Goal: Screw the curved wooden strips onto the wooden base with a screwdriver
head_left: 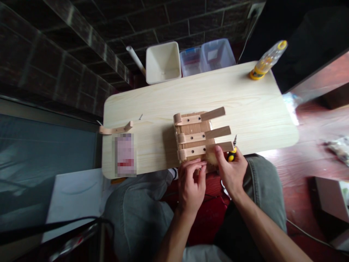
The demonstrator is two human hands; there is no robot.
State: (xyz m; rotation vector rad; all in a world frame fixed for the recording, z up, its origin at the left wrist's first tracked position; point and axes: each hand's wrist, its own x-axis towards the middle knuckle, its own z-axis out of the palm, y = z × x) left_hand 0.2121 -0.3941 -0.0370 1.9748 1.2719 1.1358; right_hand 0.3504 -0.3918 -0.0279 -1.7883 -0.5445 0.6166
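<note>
A block wrapped in brown tape [193, 128] lies near the table's front edge. Three pale wooden hooks [192, 137] are fixed across it, each with two dark screws and an arm pointing right. Yellow and black, a screwdriver [231, 154] is gripped in my right hand [233, 171], its tip pointing away from me. My right thumb presses on the nearest hook's arm. At the block's near edge, my left hand [192, 183] is closed in a pinch around a tiny dark piece that looks like a screw [201, 168].
Another wooden hook [116, 129] and a loose screw [140, 117] lie on the table [158, 102] at left, near a blurred-out rectangle [125, 154]. A yellow-based clear bottle [268, 60] stands far right. Behind the table are a cream bin [163, 63] and clear plastic bins [218, 54].
</note>
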